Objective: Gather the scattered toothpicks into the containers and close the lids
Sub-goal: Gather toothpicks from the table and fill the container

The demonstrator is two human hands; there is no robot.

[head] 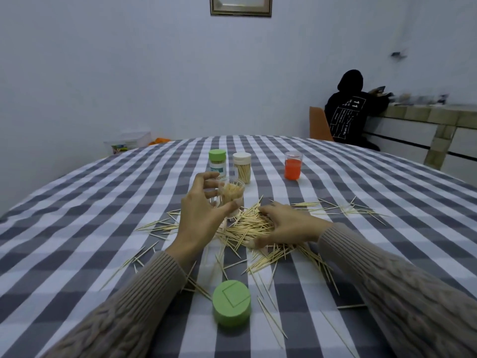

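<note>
My left hand [200, 215] grips an open clear container [231, 196] that stands upright on the cloth and holds toothpicks. My right hand [286, 224] lies palm down on a heap of scattered toothpicks [247, 226], its fingers curled into them. More toothpicks lie strewn around both hands. A loose green lid [231, 302] sits on the cloth near me. Behind stand a green-lidded container [217, 162], a white-lidded container [242, 167] with toothpicks inside, and an orange-lidded container [293, 165].
The table wears a grey-and-white checked cloth [90, 202]. A person in a black hooded top [346, 115] sits at the far right on an orange chair [318, 124] by a counter. A plastic box [129, 142] stands on the floor beyond the table's left side.
</note>
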